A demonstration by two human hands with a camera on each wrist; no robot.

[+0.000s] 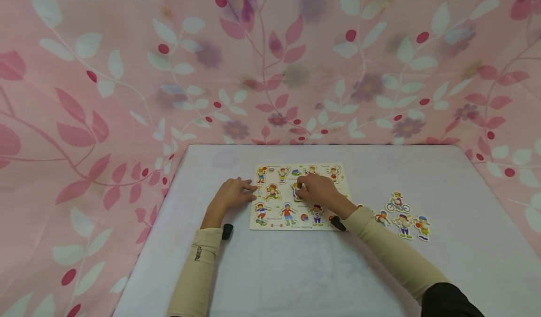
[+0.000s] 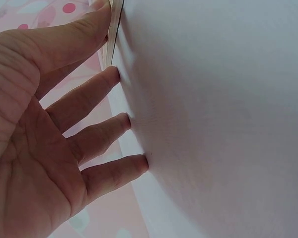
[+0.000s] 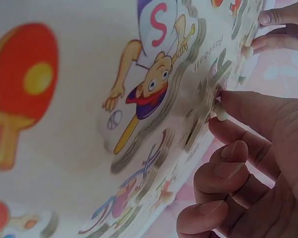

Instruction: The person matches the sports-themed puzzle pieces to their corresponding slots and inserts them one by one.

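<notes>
The flat puzzle board (image 1: 298, 199) of cartoon sports figures lies on the table, one piece (image 1: 297, 192) over its middle.

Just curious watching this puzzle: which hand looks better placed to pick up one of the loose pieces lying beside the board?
Probably the right hand: the loose pieces lie on its side of the board, while the left hand rests at the board's opposite edge.

Improvised home-style tabletop recording corner. A white-covered table (image 1: 296, 270) stands against a draped pink floral cloth (image 1: 127, 73) filling the surroundings from 9 through 12 to 3 o'clock; a children's sports puzzle board (image 1: 274, 213) suggests domestic play.
</notes>
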